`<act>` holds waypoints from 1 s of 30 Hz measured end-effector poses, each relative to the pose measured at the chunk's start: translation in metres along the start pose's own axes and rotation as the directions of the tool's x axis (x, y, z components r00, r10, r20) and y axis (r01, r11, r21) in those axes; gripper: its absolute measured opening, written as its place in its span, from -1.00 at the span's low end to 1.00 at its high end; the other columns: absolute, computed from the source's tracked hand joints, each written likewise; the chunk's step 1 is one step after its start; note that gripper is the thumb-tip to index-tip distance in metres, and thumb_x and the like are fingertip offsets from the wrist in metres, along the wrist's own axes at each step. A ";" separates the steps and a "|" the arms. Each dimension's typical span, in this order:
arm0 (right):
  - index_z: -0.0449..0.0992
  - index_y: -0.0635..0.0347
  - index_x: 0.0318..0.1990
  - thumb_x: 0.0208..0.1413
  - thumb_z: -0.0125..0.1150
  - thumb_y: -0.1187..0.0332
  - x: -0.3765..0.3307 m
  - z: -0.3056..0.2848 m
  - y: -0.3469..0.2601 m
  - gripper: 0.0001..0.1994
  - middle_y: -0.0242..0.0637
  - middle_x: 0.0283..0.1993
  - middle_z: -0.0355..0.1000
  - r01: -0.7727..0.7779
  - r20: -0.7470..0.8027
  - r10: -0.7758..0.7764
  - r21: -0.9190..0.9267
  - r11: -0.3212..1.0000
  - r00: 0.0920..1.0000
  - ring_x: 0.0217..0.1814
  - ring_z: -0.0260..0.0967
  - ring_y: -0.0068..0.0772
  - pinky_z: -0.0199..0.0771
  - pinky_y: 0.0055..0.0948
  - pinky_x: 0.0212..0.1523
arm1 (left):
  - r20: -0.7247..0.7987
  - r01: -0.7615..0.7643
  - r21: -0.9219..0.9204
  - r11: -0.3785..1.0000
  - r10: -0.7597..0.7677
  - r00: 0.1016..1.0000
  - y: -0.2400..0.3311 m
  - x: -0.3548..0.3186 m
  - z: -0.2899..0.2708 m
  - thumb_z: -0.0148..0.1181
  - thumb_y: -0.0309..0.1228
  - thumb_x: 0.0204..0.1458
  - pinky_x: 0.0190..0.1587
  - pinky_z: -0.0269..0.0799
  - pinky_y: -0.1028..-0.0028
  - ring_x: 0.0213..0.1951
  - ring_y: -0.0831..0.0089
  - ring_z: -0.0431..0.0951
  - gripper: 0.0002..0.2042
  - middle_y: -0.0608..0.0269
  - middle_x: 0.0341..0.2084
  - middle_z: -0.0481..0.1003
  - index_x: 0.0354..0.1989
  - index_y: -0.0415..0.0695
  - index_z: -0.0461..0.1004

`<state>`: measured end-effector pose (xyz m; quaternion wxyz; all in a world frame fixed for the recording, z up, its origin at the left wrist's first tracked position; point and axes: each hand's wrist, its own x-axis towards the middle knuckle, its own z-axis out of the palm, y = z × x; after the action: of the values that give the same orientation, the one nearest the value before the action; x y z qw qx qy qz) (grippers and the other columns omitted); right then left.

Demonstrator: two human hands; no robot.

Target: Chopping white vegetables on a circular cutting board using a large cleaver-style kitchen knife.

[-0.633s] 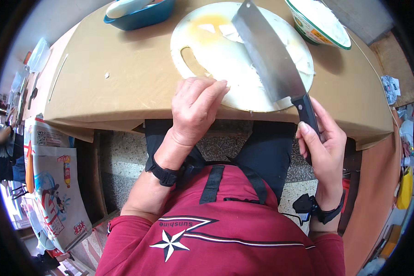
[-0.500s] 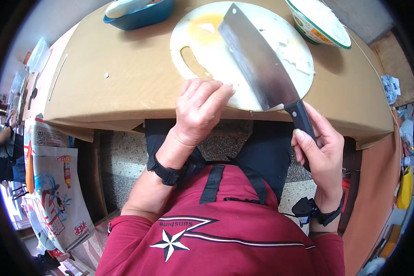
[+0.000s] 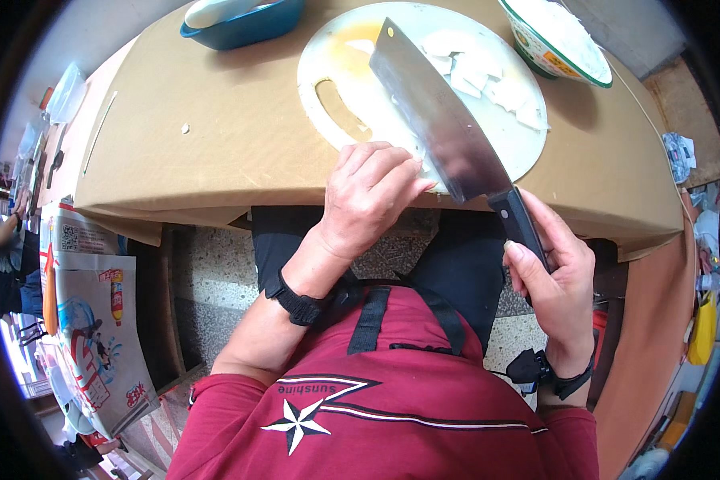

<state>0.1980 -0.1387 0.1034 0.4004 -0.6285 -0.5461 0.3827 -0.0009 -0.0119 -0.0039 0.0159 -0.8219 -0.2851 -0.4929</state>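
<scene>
My right hand (image 3: 556, 284) grips the black handle of a broad steel cleaver (image 3: 440, 112), whose blade lies tilted over a round white cutting board (image 3: 340, 72). My left hand (image 3: 372, 192) rests at the board's near edge, fingers curled, fingertips touching the flat of the blade near its heel. Several pale cut pieces (image 3: 488, 76) lie on the right side of the board, partly hidden by the blade. An orange stain marks the board's upper left.
The board sits on a tan cardboard-covered table (image 3: 200, 152). A blue dish (image 3: 244, 18) stands at the back left, a green-rimmed bowl (image 3: 556, 40) with white contents at the back right. Printed bags (image 3: 88, 320) lean on the floor at left.
The cleaver has swung left across the board, its tip moving toward the stain. My left hand has shifted right and now touches the blade.
</scene>
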 end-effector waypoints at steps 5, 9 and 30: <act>0.37 0.28 0.25 0.10 0.25 0.52 -0.001 -0.002 0.000 -0.49 -0.30 -0.29 0.54 0.011 0.028 -0.009 -0.058 0.998 1.000 -0.45 0.36 -0.68 0.38 -0.64 -0.40 | -0.006 0.008 -0.039 0.999 -0.009 1.000 -0.001 -0.006 -0.004 0.45 -0.50 -0.18 -0.15 0.50 0.34 -0.20 0.21 0.57 -0.73 0.19 -0.27 0.57 -0.25 -0.17 0.59; 0.38 0.30 0.24 0.10 0.26 0.52 -0.001 -0.002 -0.003 -0.49 -0.23 -0.27 0.55 0.045 0.042 -0.040 -0.120 0.992 0.998 -0.38 0.41 -0.63 0.42 -0.61 -0.31 | -0.003 -0.014 -0.011 1.000 0.014 1.000 0.000 -0.004 -0.003 0.44 -0.50 -0.16 -0.13 0.49 0.33 -0.18 0.23 0.57 -0.73 0.19 -0.23 0.57 -0.23 -0.16 0.59; 0.38 0.38 0.22 0.08 0.25 0.51 -0.003 -0.003 -0.007 -0.49 -0.24 -0.31 0.53 0.058 0.047 -0.052 -0.141 0.988 0.998 -0.44 0.40 -0.62 0.39 -0.62 -0.38 | -0.019 -0.058 0.035 0.998 0.059 0.998 -0.001 -0.006 0.004 0.44 -0.48 -0.14 -0.15 0.45 0.35 -0.19 0.29 0.58 -0.74 0.23 -0.27 0.59 -0.22 -0.17 0.59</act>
<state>0.1976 -0.1410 0.1114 0.3530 -0.6317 -0.5977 0.3451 -0.0007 -0.0127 -0.0110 0.0476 -0.8244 -0.2692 -0.4955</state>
